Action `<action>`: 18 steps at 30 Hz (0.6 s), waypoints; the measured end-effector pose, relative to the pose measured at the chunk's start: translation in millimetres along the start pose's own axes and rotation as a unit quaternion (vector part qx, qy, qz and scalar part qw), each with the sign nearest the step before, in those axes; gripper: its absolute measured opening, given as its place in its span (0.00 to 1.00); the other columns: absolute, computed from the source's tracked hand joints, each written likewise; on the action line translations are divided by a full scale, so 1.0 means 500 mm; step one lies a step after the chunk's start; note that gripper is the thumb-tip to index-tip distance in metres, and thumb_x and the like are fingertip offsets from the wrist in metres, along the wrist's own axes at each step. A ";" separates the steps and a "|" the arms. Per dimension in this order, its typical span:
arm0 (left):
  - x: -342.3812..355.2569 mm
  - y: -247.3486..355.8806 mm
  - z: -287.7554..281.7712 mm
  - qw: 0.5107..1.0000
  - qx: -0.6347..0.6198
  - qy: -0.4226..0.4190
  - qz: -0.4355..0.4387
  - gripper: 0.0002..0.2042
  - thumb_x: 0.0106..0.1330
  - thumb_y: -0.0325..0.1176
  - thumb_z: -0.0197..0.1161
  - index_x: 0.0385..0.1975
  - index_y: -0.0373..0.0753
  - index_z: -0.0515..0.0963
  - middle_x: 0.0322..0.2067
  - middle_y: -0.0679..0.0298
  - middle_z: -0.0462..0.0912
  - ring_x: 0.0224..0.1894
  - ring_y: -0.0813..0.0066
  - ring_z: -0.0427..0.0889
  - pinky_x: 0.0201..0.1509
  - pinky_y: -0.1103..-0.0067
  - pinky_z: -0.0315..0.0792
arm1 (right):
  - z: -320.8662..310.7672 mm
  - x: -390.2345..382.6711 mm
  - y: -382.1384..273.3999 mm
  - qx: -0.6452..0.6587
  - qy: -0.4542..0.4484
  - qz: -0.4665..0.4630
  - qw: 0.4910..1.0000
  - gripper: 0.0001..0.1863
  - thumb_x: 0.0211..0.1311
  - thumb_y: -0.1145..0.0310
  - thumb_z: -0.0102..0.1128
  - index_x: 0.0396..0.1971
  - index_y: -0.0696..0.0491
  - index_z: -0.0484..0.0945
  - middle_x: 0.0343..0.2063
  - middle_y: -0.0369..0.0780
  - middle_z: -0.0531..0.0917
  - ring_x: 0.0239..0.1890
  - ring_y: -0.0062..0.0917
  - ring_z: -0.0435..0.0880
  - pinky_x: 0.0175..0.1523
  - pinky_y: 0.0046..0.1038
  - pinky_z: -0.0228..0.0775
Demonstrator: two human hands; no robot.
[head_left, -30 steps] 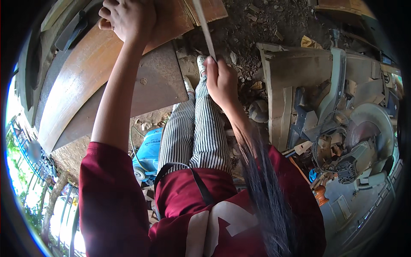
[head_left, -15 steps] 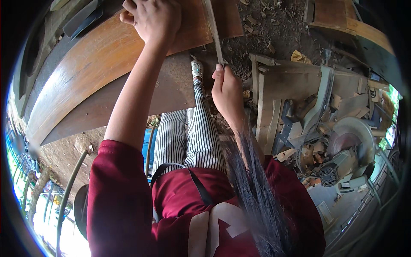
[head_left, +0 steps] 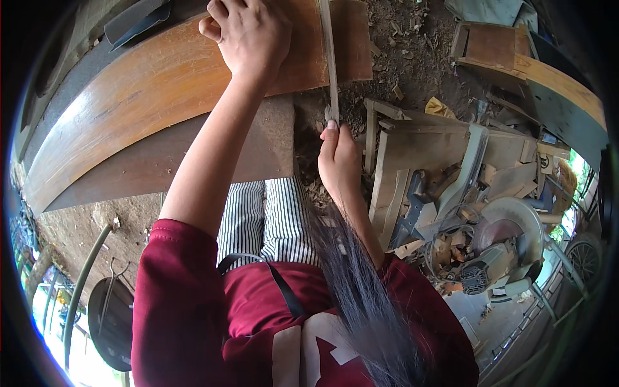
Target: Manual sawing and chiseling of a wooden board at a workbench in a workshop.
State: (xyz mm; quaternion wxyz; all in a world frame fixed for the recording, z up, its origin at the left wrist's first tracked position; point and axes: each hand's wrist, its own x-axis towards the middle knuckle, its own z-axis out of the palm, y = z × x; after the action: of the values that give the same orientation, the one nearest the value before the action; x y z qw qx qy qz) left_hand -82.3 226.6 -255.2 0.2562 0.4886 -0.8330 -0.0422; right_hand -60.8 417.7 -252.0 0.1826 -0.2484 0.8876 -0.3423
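Note:
My left hand [head_left: 248,39] presses down on a long curved brown wooden board [head_left: 129,109] at the top of the view, its fingers curled over the board's far part. My right hand [head_left: 338,161] grips the near end of a thin wooden strip [head_left: 329,58]. The strip runs away from me along the board's right end. A darker flat panel [head_left: 258,155] lies under the board, just left of my right hand. My striped trousers [head_left: 264,219] and red shirt fill the lower middle.
A pale wooden crate frame [head_left: 400,155] stands right of my right hand, with a mitre saw [head_left: 496,245] and wood offcuts beyond it. Wood chips cover the dirt floor [head_left: 400,45]. A wooden bench [head_left: 535,71] sits at the upper right; a hose [head_left: 84,284] curves at lower left.
The view has swung, so the board and both hands sit more to the right. My right hand has drawn back toward me along the strip. Both hands keep their hold.

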 end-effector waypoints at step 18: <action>-0.008 -0.023 0.021 0.998 0.023 -0.040 0.033 0.13 0.55 0.37 0.46 0.32 0.34 0.67 0.38 0.48 0.67 0.45 0.52 0.61 0.48 0.59 0.52 | -0.026 0.012 -0.035 -0.052 -0.085 0.084 0.991 0.18 0.61 0.65 0.38 0.17 0.61 0.65 0.11 0.51 0.70 0.17 0.44 0.72 0.23 0.37 0.61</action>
State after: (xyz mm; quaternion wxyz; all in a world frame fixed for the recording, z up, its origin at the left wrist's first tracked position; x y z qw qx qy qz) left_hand -76.4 222.3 -269.4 0.2120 0.4648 -0.8590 -0.0341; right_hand -66.5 409.8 -231.5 0.2726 -0.2108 0.9029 -0.2569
